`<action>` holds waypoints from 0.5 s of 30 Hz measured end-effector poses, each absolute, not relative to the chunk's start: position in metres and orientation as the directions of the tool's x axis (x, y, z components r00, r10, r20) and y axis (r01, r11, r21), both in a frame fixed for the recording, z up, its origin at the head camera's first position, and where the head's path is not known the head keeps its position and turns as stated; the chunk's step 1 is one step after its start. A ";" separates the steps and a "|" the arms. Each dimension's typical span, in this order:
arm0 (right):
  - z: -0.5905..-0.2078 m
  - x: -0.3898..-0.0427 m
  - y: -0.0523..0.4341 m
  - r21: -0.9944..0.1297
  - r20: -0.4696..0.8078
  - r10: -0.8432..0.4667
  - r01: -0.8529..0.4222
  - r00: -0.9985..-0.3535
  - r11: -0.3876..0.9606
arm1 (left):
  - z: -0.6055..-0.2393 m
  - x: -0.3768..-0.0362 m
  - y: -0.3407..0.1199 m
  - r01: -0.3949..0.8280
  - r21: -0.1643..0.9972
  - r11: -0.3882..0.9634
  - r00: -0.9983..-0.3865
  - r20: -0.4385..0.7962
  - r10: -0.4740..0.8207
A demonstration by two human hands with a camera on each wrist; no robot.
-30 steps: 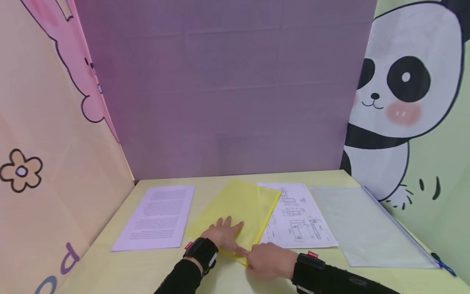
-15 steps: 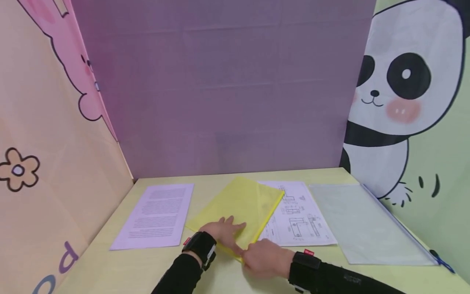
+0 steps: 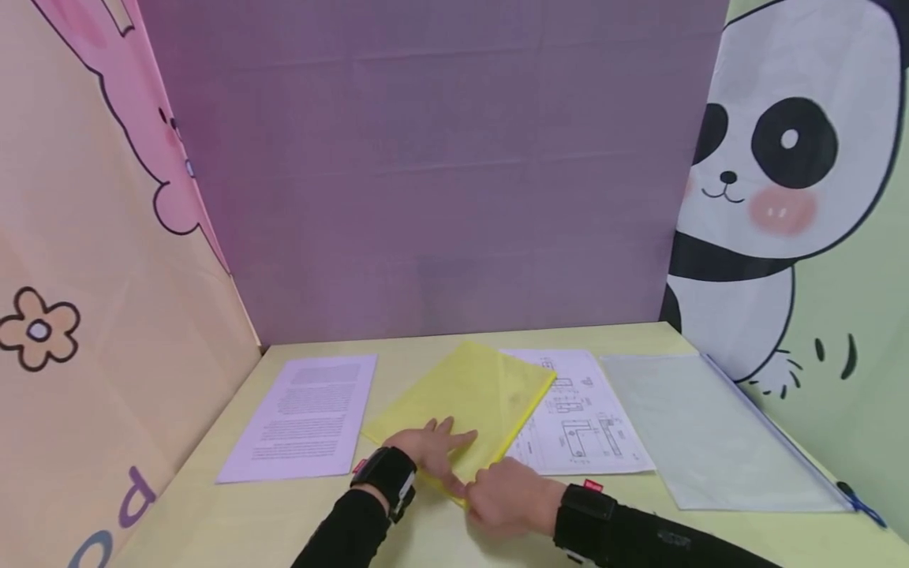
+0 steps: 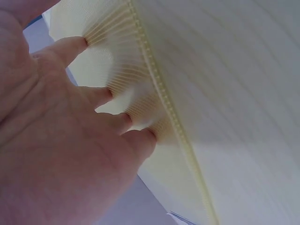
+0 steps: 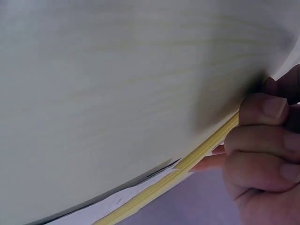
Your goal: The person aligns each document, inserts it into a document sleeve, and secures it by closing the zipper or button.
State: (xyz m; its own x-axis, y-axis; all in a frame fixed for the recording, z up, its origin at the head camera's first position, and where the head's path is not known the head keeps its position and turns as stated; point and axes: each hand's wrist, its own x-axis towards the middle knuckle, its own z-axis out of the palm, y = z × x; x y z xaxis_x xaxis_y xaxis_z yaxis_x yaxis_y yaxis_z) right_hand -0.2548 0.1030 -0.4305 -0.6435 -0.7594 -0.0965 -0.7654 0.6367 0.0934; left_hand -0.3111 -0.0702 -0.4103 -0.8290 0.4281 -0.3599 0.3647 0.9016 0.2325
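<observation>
A yellow mesh zip pouch (image 3: 472, 390) lies slanted on the pale table (image 3: 234, 521), partly over a sheet of technical drawings (image 3: 585, 418). My left hand (image 3: 435, 448) lies flat on the pouch's near part. In the left wrist view its fingertips (image 4: 140, 138) press the yellow mesh (image 4: 117, 75) beside the zip line. My right hand (image 3: 506, 493) sits at the pouch's near corner. In the right wrist view its curled fingers (image 5: 262, 140) pinch the end of the yellow zip edge (image 5: 187, 161). What lies between those fingers is hidden.
A printed text sheet (image 3: 308, 418) lies to the left of the pouch. To the right lies a clear zip pouch (image 3: 699, 426) with a blue puller (image 3: 859, 509). A purple panel (image 3: 440, 173) closes the back, and cartoon panels stand on both sides.
The right hand has slid a little left at the pouch's near corner. The pouch's far corner has swung slightly right over the drawing sheet. The left hand stays pressed down.
</observation>
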 end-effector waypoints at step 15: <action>-0.433 -0.259 0.105 0.138 -0.082 -0.770 -0.772 -0.633 0.620 | -0.408 -0.311 -0.068 0.342 0.228 0.912 -0.835 -0.372 0.406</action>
State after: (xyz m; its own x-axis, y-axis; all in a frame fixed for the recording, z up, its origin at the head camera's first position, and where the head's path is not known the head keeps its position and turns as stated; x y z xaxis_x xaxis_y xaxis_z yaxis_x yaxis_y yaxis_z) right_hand -0.2591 0.1047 -0.4333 -0.6332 -0.7697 -0.0817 -0.7720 0.6205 0.1380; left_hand -0.3108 -0.0680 -0.4081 -0.8348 0.4056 -0.3723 0.3416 0.9119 0.2275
